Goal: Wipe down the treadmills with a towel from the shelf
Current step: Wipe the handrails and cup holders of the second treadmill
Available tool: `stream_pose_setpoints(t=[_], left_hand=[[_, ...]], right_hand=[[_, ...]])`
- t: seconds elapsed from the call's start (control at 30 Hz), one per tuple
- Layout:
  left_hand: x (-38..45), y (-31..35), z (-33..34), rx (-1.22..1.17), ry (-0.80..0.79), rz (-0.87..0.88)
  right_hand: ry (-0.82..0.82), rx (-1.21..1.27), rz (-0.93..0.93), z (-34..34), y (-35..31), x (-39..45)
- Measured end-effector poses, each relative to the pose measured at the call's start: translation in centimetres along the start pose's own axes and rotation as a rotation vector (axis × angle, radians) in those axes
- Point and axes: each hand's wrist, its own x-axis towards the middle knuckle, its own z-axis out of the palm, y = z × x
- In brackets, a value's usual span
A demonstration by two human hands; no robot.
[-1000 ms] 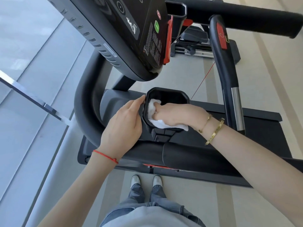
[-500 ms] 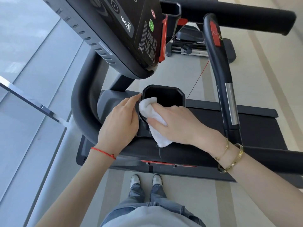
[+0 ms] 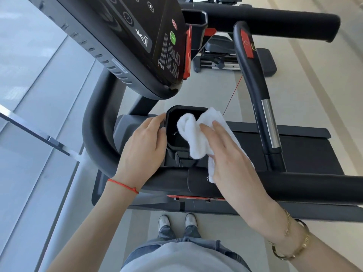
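Lifting out of the cup holder (image 3: pixel 172 118), the right hand (image 3: pixel 231 154) is holding the towel (image 3: pixel 194 134) over its right rim, apparently pinched underneath; the left hand (image 3: pixel 145 146), fingers straight, is steadying the holder's left side.

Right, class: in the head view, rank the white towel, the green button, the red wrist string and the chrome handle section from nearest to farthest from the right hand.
1. white towel: held under the right hand.
2. red wrist string: on the left wrist, lower left.
3. chrome handle section: to the right; too close to the string to call firmly.
4. green button: on the console above, farthest.
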Motion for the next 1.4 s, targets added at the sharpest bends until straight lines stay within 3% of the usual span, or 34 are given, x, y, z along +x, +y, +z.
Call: stream_pose_setpoints(t=[0.07, 0.2, 0.43, 0.5, 0.77, 0.97, 1.07, 1.2, 1.4], left_hand=[[0.2, 0.3, 0.1, -0.008, 0.015, 0.018], [0.7, 0.4, 0.6, -0.005, 0.024, 0.020], [0.5, 0.2, 1.2, -0.005, 0.005, 0.057], [0.6, 0.0, 1.1, -0.008, 0.006, 0.069], [0.7, -0.3, 1.3, -0.035, 0.017, 0.069], [0.4, -0.3, 1.4, -0.032, 0.004, 0.077], [0.2, -0.2, 1.4, -0.017, -0.002, 0.079], [0.1, -0.1, 1.4, -0.010, -0.003, 0.077], [0.0, 0.1, 1.3, 0.004, 0.001, 0.082]], right_hand=[[0.024, 0.089, 0.047, -0.1, 0.6, 0.9], [0.078, 0.493, 0.209, -0.2, 1.7, 3.2], [-0.162, 0.583, 0.264, 1.1, 1.6, 7.4], [-0.129, 0.526, 0.249, 1.3, 1.3, 7.8], [0.354, 0.161, 0.131, -0.1, 1.5, 4.4], [0.466, -0.208, 0.142, -1.5, 1.2, 2.1], [0.371, -0.148, 0.189, -2.1, 1.1, 2.0], [0.103, 0.191, 0.277, -0.8, 1.1, 3.7], [-0.061, 0.470, 0.323, 2.1, 0.6, 6.9]])
